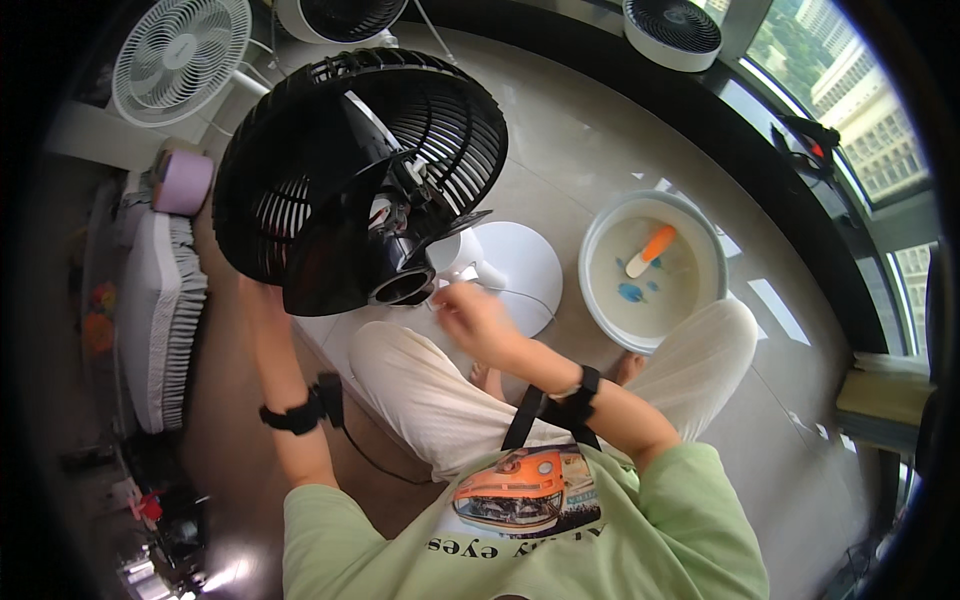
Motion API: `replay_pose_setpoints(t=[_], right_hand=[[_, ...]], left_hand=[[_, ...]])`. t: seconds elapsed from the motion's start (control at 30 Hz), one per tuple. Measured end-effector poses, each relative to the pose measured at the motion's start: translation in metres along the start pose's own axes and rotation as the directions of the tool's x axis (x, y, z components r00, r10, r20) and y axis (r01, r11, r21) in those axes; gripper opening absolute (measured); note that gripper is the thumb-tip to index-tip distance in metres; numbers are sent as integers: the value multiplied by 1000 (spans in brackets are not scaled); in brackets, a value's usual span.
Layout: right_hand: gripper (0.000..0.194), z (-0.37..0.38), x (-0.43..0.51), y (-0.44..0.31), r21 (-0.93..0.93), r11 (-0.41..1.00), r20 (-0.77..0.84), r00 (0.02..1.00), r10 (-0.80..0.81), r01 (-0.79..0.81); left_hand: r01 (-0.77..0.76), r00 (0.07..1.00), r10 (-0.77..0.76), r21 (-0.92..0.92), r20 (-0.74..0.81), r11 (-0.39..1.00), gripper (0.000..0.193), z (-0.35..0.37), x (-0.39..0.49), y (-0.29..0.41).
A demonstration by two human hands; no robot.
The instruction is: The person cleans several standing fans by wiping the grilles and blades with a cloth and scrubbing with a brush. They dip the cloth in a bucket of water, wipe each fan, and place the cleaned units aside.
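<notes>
In front of me is the head of a black fan (330, 247), its slatted shell open towards me with wires and inner parts (390, 214) exposed at the middle. A round tube-like opening (403, 287) is at its lower end. Below it stand a white neck and a round white base (517, 262) with a thin cord. My left hand (264, 300) is at the fan's lower left edge; the fan hides its fingers. My right hand (474, 319) is just right of the tube opening, fingers curled and blurred. Whether it holds anything is unclear.
A basin (589, 259) of water with an orange-and-white brush (652, 251) stands to the right. Behind are a white fan (180, 51) and another fan (671, 30) on the dark ledge. A grey cushion (154, 322) and a lilac roll (182, 182) are at the left.
</notes>
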State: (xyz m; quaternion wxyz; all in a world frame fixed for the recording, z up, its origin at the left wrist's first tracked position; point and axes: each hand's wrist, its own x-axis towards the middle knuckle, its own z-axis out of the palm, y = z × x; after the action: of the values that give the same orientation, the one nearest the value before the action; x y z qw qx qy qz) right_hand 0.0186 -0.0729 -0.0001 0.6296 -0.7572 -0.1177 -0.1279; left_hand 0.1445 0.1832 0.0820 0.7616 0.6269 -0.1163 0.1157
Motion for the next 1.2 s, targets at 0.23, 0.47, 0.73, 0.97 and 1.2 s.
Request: replay_pose_setpoints(t=[0.23, 0.47, 0.73, 0.97, 1.2], right_hand=[[7, -36, -17, 6, 279, 947, -57, 981, 185, -162], [18, -107, -18, 84, 247, 965, -270, 950, 156, -88], [47, -270, -80, 302, -915, 111, -245, 752, 613, -388], [35, -280, -92, 345, -1000, 4, 10, 804, 594, 10], [12, -313, -99, 301, -917, 290, -38, 784, 619, -273]], left_hand=[[836, 367, -785, 193, 499, 514, 62, 106, -139, -33], [743, 488, -809, 331, 327, 582, 32, 151, -136, -48], [663, 741, -444, 450, -503, 597, 29, 70, -122, 54], [217, 966, -64, 645, -251, 733, 31, 73, -58, 35], [214, 975, -106, 688, -196, 694, 33, 54, -40, 22]])
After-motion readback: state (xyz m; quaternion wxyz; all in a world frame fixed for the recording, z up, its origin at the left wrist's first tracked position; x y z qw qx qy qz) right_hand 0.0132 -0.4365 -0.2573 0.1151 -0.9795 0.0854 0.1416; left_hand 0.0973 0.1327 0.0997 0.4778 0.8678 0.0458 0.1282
